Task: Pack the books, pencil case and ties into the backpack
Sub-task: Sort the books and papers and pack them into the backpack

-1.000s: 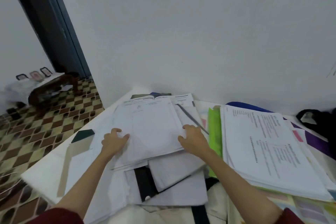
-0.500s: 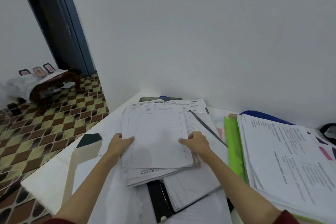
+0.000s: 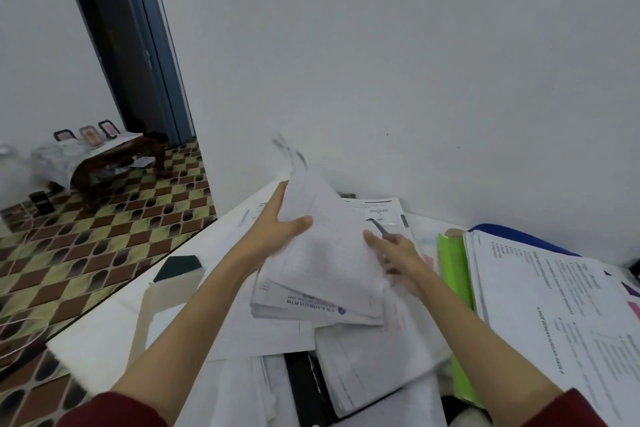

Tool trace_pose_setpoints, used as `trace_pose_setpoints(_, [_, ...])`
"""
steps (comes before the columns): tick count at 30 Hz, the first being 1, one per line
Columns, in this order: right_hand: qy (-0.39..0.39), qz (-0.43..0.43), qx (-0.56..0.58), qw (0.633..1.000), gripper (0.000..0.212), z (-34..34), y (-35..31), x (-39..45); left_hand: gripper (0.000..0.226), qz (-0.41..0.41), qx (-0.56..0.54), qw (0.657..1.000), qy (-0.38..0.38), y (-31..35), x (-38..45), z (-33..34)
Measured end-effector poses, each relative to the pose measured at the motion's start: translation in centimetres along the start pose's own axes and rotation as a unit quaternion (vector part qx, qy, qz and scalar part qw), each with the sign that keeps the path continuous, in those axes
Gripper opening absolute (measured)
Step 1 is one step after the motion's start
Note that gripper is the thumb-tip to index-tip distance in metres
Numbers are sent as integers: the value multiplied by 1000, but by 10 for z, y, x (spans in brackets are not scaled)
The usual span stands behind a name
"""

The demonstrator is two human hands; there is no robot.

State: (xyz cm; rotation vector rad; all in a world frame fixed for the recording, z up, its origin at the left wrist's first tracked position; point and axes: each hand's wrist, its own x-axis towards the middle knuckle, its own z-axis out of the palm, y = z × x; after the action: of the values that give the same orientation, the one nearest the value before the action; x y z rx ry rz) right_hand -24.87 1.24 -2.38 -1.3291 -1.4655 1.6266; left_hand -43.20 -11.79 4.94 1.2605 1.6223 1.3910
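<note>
Books and loose papers (image 3: 329, 263) form a sheaf lifted off the white table (image 3: 104, 340), its far edge tilted up toward the wall. The left hand (image 3: 277, 225) grips its left edge, thumb on top; the right hand (image 3: 398, 260) holds its right edge. A green folder (image 3: 453, 274) and a printed stack (image 3: 554, 315) crowd the right; bare tabletop lies left.

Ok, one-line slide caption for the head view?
Both hands, left hand and right hand, lift a sheaf of papers off the cluttered white table.
</note>
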Motion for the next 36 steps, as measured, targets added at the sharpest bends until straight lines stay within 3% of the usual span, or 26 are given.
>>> trace_pose_setpoints(2, [-56, 2, 113, 992, 72, -12, -9, 3, 60, 35, 25, 999, -22, 16, 2, 4])
trace_pose_setpoints(5, [-140, 17, 278, 950, 64, -34, -23, -3, 55, 74, 20, 995, -67, 31, 6, 10])
trace_pose_setpoints(9, [-182, -72, 339, 920, 85, -58, -37, -13, 50, 102, -2, 992, -71, 43, 14, 13])
trace_pose_setpoints(14, [-78, -231, 262, 934, 70, -68, -68, -23, 46, 127, -65, 989, 31, 41, 24, 23])
trace_pose_setpoints(19, [64, -260, 115, 957, 20, -57, -60, -25, 48, 83, -57, 988, 120, 4, 25, 48])
trace_pose_setpoints(25, [41, -246, 21, 968, 35, -29, -29, -19, 42, 2, -112, 984, 136, -38, 19, 46])
trace_pose_setpoints(29, [45, -228, -5, 973, 29, -19, -30, -16, 37, -12, -114, 983, 140, -48, 17, 49])
trace_pose_setpoints(36, [188, -291, -69, 936, 26, -20, -58, -25, 35, 8, -61, 990, 130, -17, 28, 52])
